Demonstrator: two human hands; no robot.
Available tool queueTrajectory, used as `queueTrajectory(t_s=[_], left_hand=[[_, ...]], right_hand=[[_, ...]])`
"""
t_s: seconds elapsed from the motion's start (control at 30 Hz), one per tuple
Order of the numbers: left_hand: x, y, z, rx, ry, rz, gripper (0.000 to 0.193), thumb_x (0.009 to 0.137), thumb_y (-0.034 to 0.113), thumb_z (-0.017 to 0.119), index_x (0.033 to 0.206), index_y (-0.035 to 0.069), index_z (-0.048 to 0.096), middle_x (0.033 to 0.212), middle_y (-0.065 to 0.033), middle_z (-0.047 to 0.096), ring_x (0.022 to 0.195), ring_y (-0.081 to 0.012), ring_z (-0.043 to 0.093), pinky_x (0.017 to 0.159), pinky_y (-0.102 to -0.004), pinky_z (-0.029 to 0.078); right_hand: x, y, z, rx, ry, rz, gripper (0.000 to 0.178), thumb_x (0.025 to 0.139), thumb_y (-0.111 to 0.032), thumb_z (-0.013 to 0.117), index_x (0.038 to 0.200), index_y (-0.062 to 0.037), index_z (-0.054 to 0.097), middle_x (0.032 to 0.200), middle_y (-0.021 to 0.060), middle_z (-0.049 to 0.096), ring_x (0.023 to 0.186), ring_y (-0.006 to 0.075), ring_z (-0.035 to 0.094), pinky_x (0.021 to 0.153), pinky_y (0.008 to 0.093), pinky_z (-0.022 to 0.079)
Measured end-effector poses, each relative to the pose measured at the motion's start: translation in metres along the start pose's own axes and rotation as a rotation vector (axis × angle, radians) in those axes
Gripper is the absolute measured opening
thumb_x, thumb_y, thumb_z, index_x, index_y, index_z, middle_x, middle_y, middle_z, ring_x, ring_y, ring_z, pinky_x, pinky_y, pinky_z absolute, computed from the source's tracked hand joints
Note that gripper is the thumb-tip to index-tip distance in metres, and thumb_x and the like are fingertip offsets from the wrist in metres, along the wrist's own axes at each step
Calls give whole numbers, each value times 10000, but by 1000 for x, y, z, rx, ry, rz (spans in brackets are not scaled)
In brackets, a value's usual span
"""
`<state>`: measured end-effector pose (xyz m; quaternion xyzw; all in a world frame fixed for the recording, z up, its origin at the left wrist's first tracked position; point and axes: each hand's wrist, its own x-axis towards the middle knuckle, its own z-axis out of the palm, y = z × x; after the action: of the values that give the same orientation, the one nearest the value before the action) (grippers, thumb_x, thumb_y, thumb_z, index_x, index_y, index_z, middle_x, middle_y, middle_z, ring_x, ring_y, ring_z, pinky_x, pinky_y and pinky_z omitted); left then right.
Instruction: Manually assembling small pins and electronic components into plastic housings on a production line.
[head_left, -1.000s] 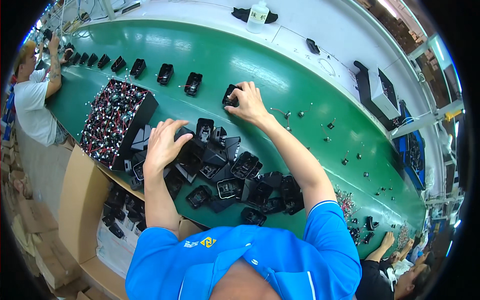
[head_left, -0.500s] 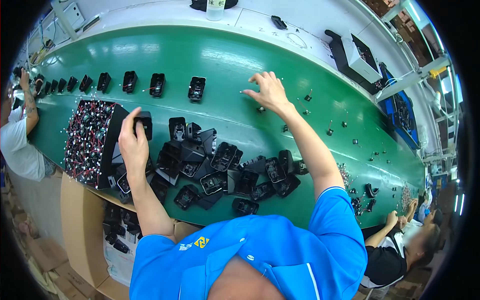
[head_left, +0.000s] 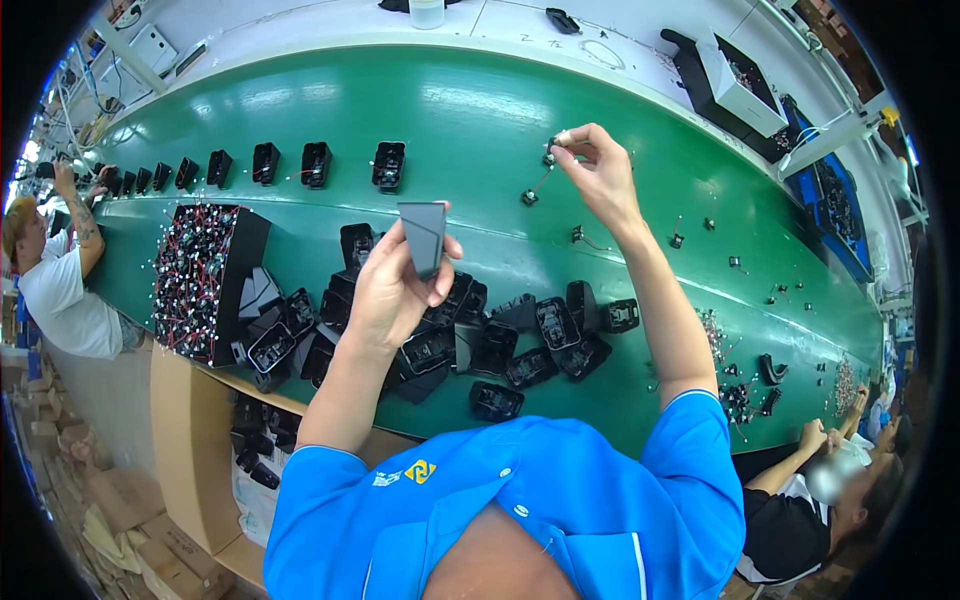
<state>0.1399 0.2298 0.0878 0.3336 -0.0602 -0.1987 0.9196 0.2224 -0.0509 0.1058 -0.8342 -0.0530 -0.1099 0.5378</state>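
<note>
My left hand [head_left: 378,300] is closed around a black tapered plastic housing [head_left: 424,238], raised above a heap of similar housings [head_left: 555,325]. Farther right, over the green bench, my right hand [head_left: 606,185] pinches a small black wired part [head_left: 549,156] between thumb and fingertips. Another small part with a red wire [head_left: 530,197] shows just below that pinch. More of these wired parts, such as one [head_left: 578,235] nearer me, lie spread toward the right.
A row of housings [head_left: 389,166] runs leftward along the green bench [head_left: 480,110]. At left stands a black box [head_left: 240,260] crammed with wired parts, above an open cardboard carton [head_left: 185,440]. People sit at both ends; a white box [head_left: 745,95] stands back right.
My left hand has lifted a housing from beside the black box and carried it right. My right hand has moved right and closed its fingertips on a small wired part.
</note>
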Motion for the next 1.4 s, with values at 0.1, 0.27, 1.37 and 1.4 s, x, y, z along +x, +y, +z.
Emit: queueTrajectory(t_s=[0.1, 0.27, 1.37, 1.4], left_hand=[[7, -14, 13, -135, -103, -60, 400, 1046, 115, 343, 1416, 63, 488, 1006, -156, 649, 673, -167, 590, 553, -230, 453], [11, -32, 44, -62, -3, -59, 393, 1064, 149, 348, 1424, 71, 484, 1007, -125, 638, 690, -134, 572, 568, -232, 449], [4, -87, 91, 53, 117, 166, 520, 1051, 108, 464, 1543, 114, 296, 1371, -149, 500, 1127, -180, 580, 966, -312, 499], [4, -87, 90, 110, 132, 174, 542, 1036, 82, 501, 1539, 102, 300, 1364, -154, 494, 1111, -180, 578, 969, -321, 495]], right_hand=[[-34, -46, 2, 315, -9, -10, 153, 873, 23, 696, 1017, -19, 669, 960, 81, 688, 912, 164, 676, 831, 274, 559], [-81, -60, 6, 416, -120, -255, 138, 857, 43, 701, 969, -36, 688, 1047, 77, 670, 940, 167, 670, 847, 280, 549], [-118, -22, 16, -253, 207, -461, 155, 713, -115, 773, 818, -172, 674, 1243, 3, 630, 1234, 246, 461, 1057, 458, 233], [-117, -22, 16, -221, 225, -460, 160, 698, -118, 780, 809, -168, 675, 1281, 20, 612, 1238, 257, 450, 1054, 459, 236]])
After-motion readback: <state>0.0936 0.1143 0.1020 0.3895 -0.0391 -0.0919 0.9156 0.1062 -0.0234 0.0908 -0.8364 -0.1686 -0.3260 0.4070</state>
